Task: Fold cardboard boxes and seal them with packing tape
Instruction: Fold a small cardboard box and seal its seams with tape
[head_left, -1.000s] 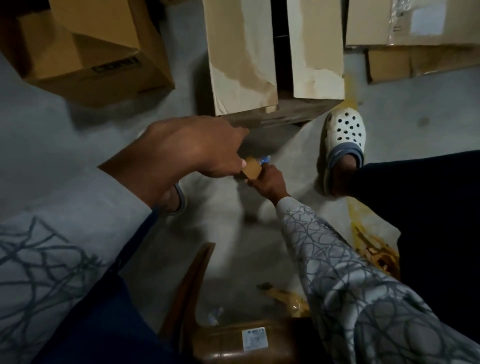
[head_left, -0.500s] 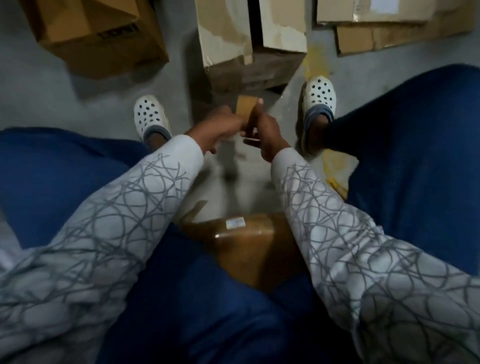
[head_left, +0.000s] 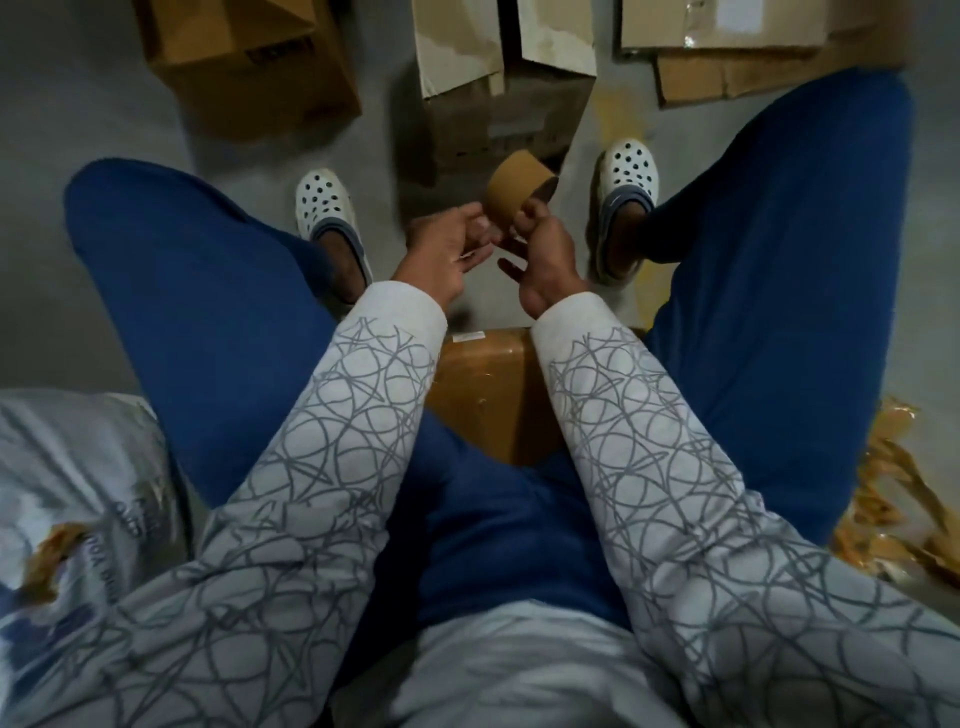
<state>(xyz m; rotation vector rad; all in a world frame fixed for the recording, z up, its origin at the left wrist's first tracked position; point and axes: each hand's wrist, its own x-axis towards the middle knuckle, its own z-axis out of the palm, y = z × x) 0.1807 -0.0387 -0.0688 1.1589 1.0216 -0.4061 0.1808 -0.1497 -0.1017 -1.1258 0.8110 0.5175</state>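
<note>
- The person is sitting with knees apart and is holding the tape roll (head_left: 514, 193) up in front of them, above the floor (head_left: 93, 130) and between the two clogs (head_left: 323, 207).
- The right hand (head_left: 546, 260) is grasping the tape roll, its fingers curling round the near rim.
- The left hand (head_left: 441, 255) is reaching its fingertips to the roll's lower edge. I cannot tell whether it is pinching a loose end or only touching.
- Judging from this, the step in hand is finding and lifting the tape's free end.
- Doing it well probably means turning the roll slowly with the right hand while a left nail is feeling for the ridge. The end should then be peeled straight, so that it is not splitting into a strip.
- Pulling out only a short length should keep the tape from sticking to itself before it is reaching a box.
- The open box (head_left: 498, 88) is standing just ahead with its flaps parted, and likely needs them closed before taping.
- Counting: one tape roll and one open box. There is also one closed box (head_left: 249, 67) at the far left and one taped box (head_left: 493, 384) between the knees.
- At least two flat cardboard sheets (head_left: 727, 57) are lying at the far right. One plastic bag (head_left: 78, 467) is at the left and one heap of tape scraps (head_left: 893, 509) at the right.
</note>
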